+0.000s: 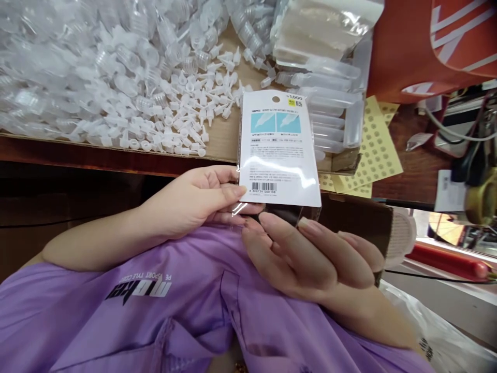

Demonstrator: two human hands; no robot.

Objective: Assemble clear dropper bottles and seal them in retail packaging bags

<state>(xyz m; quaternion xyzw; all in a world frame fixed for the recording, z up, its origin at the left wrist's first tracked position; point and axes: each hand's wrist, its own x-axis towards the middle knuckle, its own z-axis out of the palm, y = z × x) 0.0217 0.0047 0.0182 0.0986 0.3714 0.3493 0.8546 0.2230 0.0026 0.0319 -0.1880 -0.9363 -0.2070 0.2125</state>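
My left hand (205, 197) grips a flat retail packet (279, 150) at its near left corner, thumb on top and fingers underneath. The packet is a clear plastic bag around a white printed card with a hang hole, two blue pictures and a barcode. Its clear end reaches past the card toward me. My right hand (310, 254) is at that end, fingers curled and fingertips by the plastic. Thumb and index finger come together there, seemingly on the bag's edge; the exact contact is partly hidden.
Beyond the packet, a shallow cardboard box (221, 147) holds many small white nozzle tips (186, 114) and clear plastic bottles (135, 57). Slim translucent tubes (326, 98) and a stack of clear bags (326, 31) lie at its right. Yellow sticker sheets (373, 150) and an orange box (407, 52) are farther right.
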